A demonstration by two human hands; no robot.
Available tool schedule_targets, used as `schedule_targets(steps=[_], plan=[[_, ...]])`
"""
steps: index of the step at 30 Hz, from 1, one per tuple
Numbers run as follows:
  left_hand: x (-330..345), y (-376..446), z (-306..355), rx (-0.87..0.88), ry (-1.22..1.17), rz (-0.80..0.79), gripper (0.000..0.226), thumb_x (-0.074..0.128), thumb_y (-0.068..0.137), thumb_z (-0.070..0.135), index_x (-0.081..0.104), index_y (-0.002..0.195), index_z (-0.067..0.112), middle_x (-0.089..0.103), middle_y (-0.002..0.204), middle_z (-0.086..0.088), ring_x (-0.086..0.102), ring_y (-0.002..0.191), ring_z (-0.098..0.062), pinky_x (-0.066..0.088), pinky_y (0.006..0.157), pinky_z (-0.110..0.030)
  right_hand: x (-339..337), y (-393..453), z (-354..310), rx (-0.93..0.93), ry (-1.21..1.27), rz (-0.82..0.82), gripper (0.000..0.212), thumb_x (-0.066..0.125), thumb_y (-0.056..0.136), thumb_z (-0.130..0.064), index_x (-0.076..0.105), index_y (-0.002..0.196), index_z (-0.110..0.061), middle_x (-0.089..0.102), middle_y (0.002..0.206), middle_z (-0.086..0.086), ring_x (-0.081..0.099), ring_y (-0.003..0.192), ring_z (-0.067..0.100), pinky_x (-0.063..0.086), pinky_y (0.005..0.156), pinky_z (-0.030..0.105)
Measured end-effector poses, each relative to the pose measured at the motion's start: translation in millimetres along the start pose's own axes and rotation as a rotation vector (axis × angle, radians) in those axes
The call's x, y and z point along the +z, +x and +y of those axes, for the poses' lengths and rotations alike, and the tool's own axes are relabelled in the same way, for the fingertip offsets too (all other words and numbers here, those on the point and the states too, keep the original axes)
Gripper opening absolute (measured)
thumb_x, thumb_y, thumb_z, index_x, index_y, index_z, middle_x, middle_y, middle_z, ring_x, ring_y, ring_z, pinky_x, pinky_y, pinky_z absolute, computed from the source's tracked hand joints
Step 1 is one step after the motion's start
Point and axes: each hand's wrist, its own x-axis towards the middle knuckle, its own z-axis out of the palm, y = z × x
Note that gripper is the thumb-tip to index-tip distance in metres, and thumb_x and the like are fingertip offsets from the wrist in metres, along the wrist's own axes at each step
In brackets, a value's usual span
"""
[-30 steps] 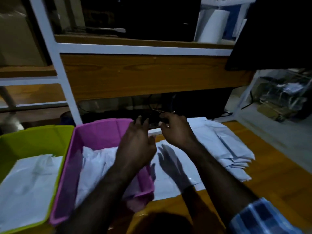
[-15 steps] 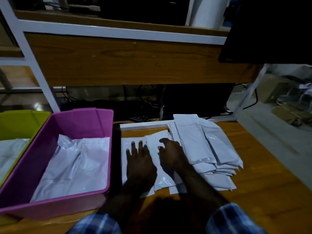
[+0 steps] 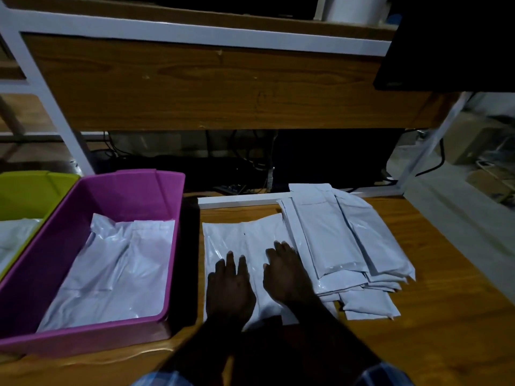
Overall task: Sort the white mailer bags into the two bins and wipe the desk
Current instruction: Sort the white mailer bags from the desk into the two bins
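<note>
A large white mailer bag (image 3: 245, 238) lies flat on the wooden desk (image 3: 446, 316) in the middle. My left hand (image 3: 230, 288) and my right hand (image 3: 284, 274) both rest palm down on it, fingers spread. To the right of it sits a fanned stack of narrower white mailer bags (image 3: 342, 246). A pink bin (image 3: 145, 188) at the left holds white mailers (image 3: 117, 268). At the far left edge a green bin (image 3: 33, 185) also holds a white bag (image 3: 14, 235).
A white metal frame bar (image 3: 239, 200) runs along the desk's back edge. Behind it are dark cables and a wooden shelf panel (image 3: 195, 84). A dark monitor (image 3: 451, 43) hangs over the upper right. The desk's right edge drops to the floor.
My hands came down from above the pink bin's rim and now lie flat on the large mailer. The view has tilted down and shifted right.
</note>
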Motion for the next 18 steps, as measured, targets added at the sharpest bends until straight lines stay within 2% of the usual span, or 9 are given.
schedule_targets(steps=[2,3,4,6,7,9,11,14,18], plan=[[-13,2,0,0.011,0.02,0.04,0.033,0.061,0.075,0.022,0.065,0.106,0.012,0.066,0.108,-0.011,0.06,0.088,-0.034,0.046,0.067,-0.04,-1,3,-1,-0.002,0.006,0.089,0.024,0.063,0.077,-0.021,0.068,0.093,-0.004,0.067,0.108,0.021,0.065,0.102,0.037,0.051,0.092,0.043],[-16,4,-2,0.013,0.018,0.077,0.027,0.058,0.078,0.024,0.064,0.102,0.014,0.065,0.103,-0.007,0.058,0.086,-0.031,0.043,0.066,-0.039,-1,6,-2,-0.004,0.015,0.126,0.025,0.061,0.08,-0.024,0.068,0.092,-0.004,0.067,0.107,0.021,0.065,0.099,0.036,0.053,0.089,0.042],[-15,6,-4,0.02,0.012,0.117,0.026,0.054,0.082,0.026,0.062,0.104,0.014,0.064,0.106,-0.005,0.057,0.09,-0.03,0.042,0.069,-0.039,-3,8,-3,0.002,0.014,0.136,0.031,0.057,0.083,-0.029,0.068,0.098,-0.004,0.066,0.113,0.021,0.063,0.103,0.037,0.052,0.09,0.043],[-6,11,-11,0.022,-0.013,0.17,0.037,0.051,0.089,0.028,0.06,0.12,0.01,0.058,0.126,-0.012,0.053,0.113,-0.033,0.042,0.087,-0.044,-1,13,-5,0.005,-0.036,0.127,0.047,0.046,0.089,-0.041,0.063,0.117,-0.007,0.059,0.128,0.022,0.056,0.118,0.038,0.046,0.098,0.046],[1,13,-13,0.024,-0.026,0.182,0.044,0.051,0.09,0.029,0.057,0.127,0.006,0.053,0.135,-0.017,0.048,0.125,-0.036,0.039,0.098,-0.047,3,15,-5,0.01,-0.055,0.109,0.054,0.041,0.09,-0.045,0.059,0.126,-0.009,0.054,0.134,0.023,0.052,0.124,0.039,0.043,0.102,0.048],[16,12,-15,0.045,-0.035,0.226,0.051,0.047,0.093,0.03,0.051,0.134,0.0,0.044,0.142,-0.025,0.038,0.135,-0.038,0.031,0.109,-0.052,9,16,-6,0.02,-0.055,0.054,0.063,0.032,0.093,-0.049,0.048,0.139,-0.01,0.044,0.143,0.024,0.043,0.132,0.04,0.034,0.107,0.051],[23,11,-14,0.052,-0.051,0.254,0.053,0.04,0.095,0.031,0.048,0.136,-0.002,0.041,0.143,-0.027,0.034,0.137,-0.038,0.027,0.111,-0.053,17,15,-5,0.02,-0.044,0.044,0.065,0.026,0.096,-0.051,0.04,0.145,-0.012,0.038,0.148,0.023,0.037,0.137,0.038,0.028,0.111,0.052],[24,12,-11,0.042,-0.048,0.261,0.052,0.042,0.095,0.031,0.047,0.137,0.0,0.041,0.143,-0.025,0.036,0.137,-0.036,0.027,0.112,-0.052,22,14,-2,0.022,-0.058,0.053,0.064,0.02,0.098,-0.052,0.04,0.145,-0.014,0.042,0.146,0.021,0.04,0.136,0.036,0.031,0.11,0.053],[31,17,-13,0.044,-0.038,0.319,0.044,0.041,0.095,0.023,0.057,0.128,-0.002,0.053,0.132,-0.026,0.05,0.125,-0.039,0.028,0.109,-0.049,21,15,-4,0.013,-0.037,0.086,0.054,0.032,0.093,-0.04,0.053,0.137,-0.015,0.056,0.134,0.018,0.052,0.126,0.035,0.04,0.105,0.051]])
